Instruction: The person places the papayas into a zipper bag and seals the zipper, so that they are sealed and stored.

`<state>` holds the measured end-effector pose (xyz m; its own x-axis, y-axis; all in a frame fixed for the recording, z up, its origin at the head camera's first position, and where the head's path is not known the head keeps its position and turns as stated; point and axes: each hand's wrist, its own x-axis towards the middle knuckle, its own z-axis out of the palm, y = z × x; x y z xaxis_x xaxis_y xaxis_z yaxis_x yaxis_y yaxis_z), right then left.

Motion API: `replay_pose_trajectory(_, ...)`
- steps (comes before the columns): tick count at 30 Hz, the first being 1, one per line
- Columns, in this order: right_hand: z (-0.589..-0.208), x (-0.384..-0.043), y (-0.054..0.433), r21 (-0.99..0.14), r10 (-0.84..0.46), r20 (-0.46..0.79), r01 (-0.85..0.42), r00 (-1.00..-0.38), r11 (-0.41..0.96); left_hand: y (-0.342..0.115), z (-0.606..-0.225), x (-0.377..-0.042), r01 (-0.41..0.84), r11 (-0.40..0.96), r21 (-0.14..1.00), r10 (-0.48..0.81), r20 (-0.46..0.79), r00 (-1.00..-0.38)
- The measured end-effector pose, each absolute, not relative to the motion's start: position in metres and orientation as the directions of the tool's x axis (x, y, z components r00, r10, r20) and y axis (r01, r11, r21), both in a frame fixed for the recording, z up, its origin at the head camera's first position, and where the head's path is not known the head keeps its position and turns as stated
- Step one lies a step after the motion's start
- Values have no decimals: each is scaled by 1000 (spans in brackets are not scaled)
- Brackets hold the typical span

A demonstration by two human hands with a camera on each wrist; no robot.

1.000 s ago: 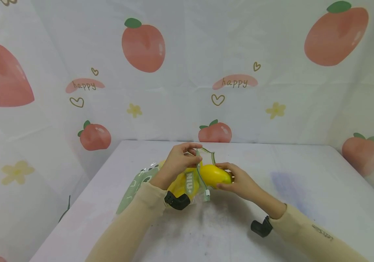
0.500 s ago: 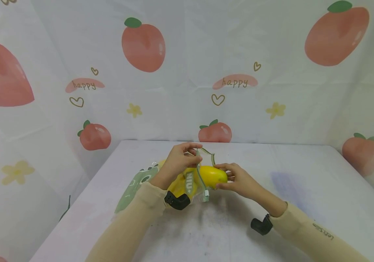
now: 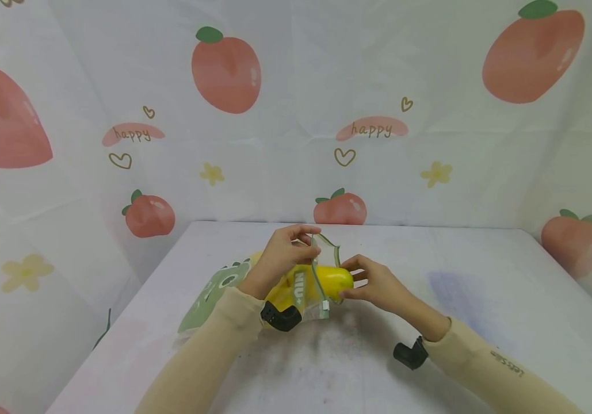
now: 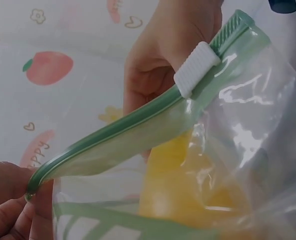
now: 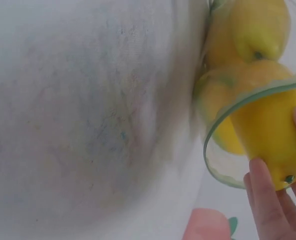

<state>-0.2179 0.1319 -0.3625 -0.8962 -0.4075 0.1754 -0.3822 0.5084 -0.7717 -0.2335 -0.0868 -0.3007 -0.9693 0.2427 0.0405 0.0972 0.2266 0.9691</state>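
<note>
A clear zip bag with a green dinosaur-like print (image 3: 213, 296) lies on the table with yellow fruit inside. My left hand (image 3: 287, 253) pinches the green zip edge (image 4: 103, 132) of its mouth, holding it apart. At the mouth, my right hand (image 3: 381, 284) grips the outer end of a yellow mango (image 5: 270, 132), its fingers and thumb around the stem end. Most of that mango sits inside the bag's opening. Behind it in the right wrist view are other mangoes (image 5: 262, 30) within the bag. A white slider (image 4: 197, 69) sits on the zip.
The bag rests on a white table (image 3: 430, 362) with faint stains. A pale cloth backdrop (image 3: 285, 149) printed with peaches and flowers stands behind it. A thin dark cord (image 3: 103, 330) hangs at the table's left edge.
The right hand has moved the mango leftward, deeper into the bag's mouth. The left hand keeps its place at the zip edge, while the bag's printed side has shifted slightly left.
</note>
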Motion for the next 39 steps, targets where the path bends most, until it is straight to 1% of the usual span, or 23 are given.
replay_pose_trajectory(8, -363, -221, 131, -793, -439, 188, -400, -878, 460, -86, -300, -233, 100, 234, 967, 237, 43, -971)
replay_pose_trajectory(13, -361, -221, 131, -791, -444, 193, -406, -875, 457, -86, -299, -233, 109, 230, 967, 237, 53, -970)
replay_pose_trajectory(26, -361, -223, 131, -805, -419, 170, -371, -892, 463, -86, -299, -232, 105, 242, 964, 237, 46, -970)
replay_pose_trajectory(33, -364, -223, 128, -794, -382, 167, -353, -909, 494, -85, -299, -233, 105, 254, 961, 231, 45, -972)
replay_pose_trajectory(39, -367, -224, 126, -793, -389, 153, -349, -908, 500, -85, -299, -233, 103, 250, 963, 237, 43, -971)
